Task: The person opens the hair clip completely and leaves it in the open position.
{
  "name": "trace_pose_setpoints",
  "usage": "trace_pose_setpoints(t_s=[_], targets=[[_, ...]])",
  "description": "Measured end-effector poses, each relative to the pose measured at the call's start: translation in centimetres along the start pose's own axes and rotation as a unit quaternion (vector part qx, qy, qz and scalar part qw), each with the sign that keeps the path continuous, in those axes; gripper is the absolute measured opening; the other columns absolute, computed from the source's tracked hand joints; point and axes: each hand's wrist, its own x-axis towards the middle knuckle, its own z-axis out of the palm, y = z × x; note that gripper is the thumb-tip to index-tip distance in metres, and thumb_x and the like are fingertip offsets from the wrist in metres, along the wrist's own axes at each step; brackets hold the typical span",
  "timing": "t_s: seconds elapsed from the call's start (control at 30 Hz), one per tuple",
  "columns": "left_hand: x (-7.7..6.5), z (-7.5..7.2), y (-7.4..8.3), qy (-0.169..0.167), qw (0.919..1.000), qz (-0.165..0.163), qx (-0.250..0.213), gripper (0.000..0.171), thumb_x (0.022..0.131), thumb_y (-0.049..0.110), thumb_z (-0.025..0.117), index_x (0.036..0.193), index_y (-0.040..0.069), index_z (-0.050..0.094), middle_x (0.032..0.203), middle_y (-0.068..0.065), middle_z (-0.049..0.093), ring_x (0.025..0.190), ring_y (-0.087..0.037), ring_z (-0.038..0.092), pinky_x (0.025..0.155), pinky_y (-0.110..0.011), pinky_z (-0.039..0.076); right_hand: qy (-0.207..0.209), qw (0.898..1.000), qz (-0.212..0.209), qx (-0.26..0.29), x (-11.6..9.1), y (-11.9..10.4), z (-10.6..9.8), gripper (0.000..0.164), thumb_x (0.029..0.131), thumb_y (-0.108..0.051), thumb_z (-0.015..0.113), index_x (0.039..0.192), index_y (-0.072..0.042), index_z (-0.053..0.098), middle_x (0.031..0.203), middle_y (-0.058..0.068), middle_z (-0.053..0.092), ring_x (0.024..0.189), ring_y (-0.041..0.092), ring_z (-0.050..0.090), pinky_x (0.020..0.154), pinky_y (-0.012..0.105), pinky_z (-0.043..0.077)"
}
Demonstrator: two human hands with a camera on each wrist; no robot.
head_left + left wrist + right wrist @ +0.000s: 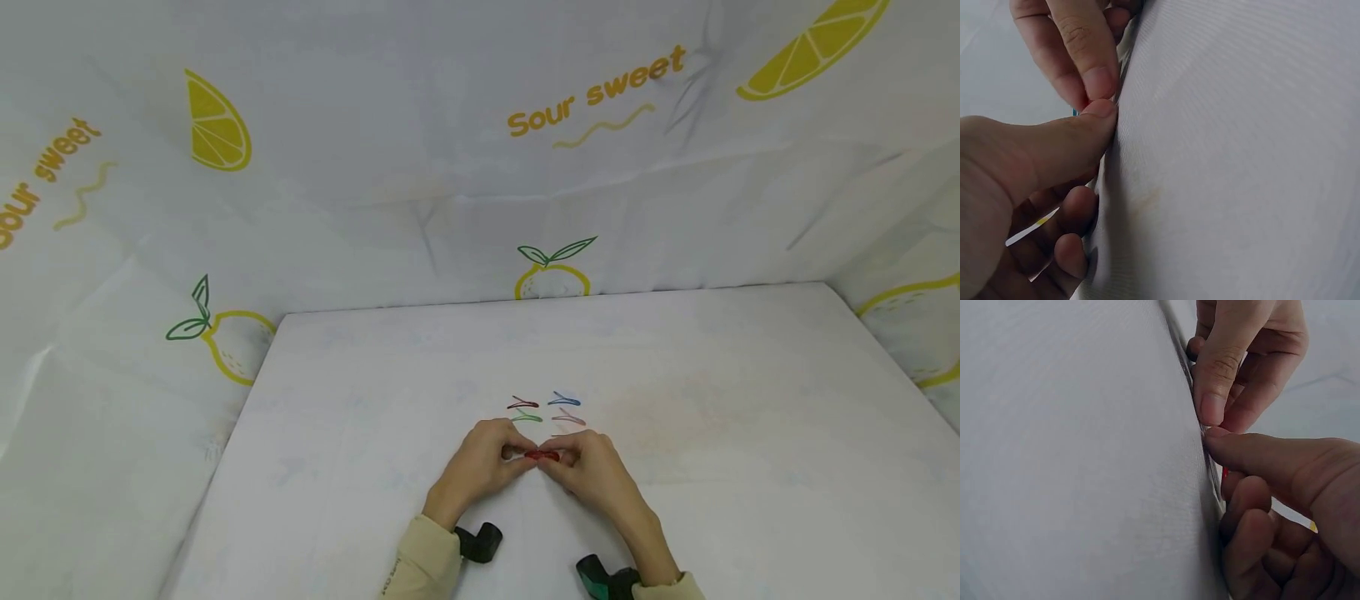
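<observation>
A small red hair clip (543,456) lies low at the tabletop between my two hands, mostly covered by fingertips. My left hand (486,457) pinches its left end with thumb and forefinger. From the other side, my right hand (592,468) pinches the right end, and the thumb tips nearly meet. In the right wrist view only a sliver of the red clip (1225,475) shows beside my right hand (1285,481). The left wrist view has my left hand (1035,162) hiding the clip. Just beyond the hands lie splayed hair clips: dark red (522,403), blue (565,399), green (528,417) and pink (569,417).
A white-covered table (360,400) spreads around the hands. Behind it hangs a white cloth (375,167) printed with lemons and lettering. Dark devices sit at the left wrist (481,543) and right wrist (607,579). Something pale shows partly behind the right hand.
</observation>
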Motion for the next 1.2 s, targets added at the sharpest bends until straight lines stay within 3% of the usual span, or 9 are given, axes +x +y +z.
trace_pose_setpoints(t_s=[0.13, 0.53, 0.8, 0.97, 1.2], targets=[[0.0, 0.0, 0.0, 0.009, 0.9999, 0.004, -0.007, 0.013, 0.087, 0.015, 0.081, 0.100, 0.012, 0.083, 0.085, -0.001, 0.077, 0.071, -0.002, 0.058, 0.064, -0.011, 0.042, 0.011, 1.000, -0.008, 0.002, 0.1, -0.1, 0.0, 0.011, 0.084, -0.009, 0.082, 0.095, -0.010, 0.082, 0.061, -0.005, 0.061, 0.054, 0.000, 0.045, 0.052, 0.018, 0.037], [-0.1, -0.7, -0.1, 0.039, 0.9987, 0.007, -0.032, 0.017, 0.087, 0.015, 0.080, 0.103, 0.010, 0.083, 0.086, -0.003, 0.079, 0.071, 0.002, 0.057, 0.065, -0.012, 0.045, 0.038, 0.999, -0.035, 0.018, 0.2, -0.1, 0.2, 0.018, 0.083, -0.012, 0.084, 0.101, -0.009, 0.083, 0.062, -0.004, 0.063, 0.053, -0.001, 0.049, 0.049, 0.020, 0.042], [-0.1, -1.2, -0.2, 0.047, 0.9982, 0.000, -0.038, 0.021, 0.090, 0.013, 0.077, 0.110, 0.008, 0.080, 0.092, -0.005, 0.079, 0.074, -0.001, 0.061, 0.067, -0.014, 0.049, 0.056, 0.994, -0.068, 0.062, 0.4, 0.0, 0.3, 0.020, 0.085, -0.008, 0.082, 0.103, -0.002, 0.081, 0.080, 0.006, 0.076, 0.057, -0.002, 0.059, 0.052, 0.020, 0.050], [-0.2, -1.2, -0.4, 0.071, 0.9962, 0.026, -0.043, 0.020, 0.089, 0.011, 0.078, 0.108, 0.006, 0.081, 0.090, -0.005, 0.079, 0.076, -0.006, 0.066, 0.070, -0.015, 0.053, 0.052, 0.990, -0.089, 0.095, 0.4, 0.1, 0.3, 0.019, 0.086, -0.006, 0.080, 0.103, 0.001, 0.080, 0.076, 0.007, 0.076, 0.057, 0.002, 0.064, 0.052, 0.022, 0.053], [-0.3, -1.7, -0.3, 0.098, 0.9892, 0.064, -0.088, 0.017, 0.088, 0.008, 0.079, 0.104, 0.004, 0.081, 0.089, -0.007, 0.079, 0.078, -0.011, 0.072, 0.074, -0.017, 0.057, 0.051, 0.987, -0.094, 0.123, 0.4, 0.0, 0.2, 0.018, 0.088, -0.009, 0.079, 0.104, -0.001, 0.079, 0.072, 0.008, 0.075, 0.056, 0.008, 0.065, 0.052, 0.021, 0.052]])
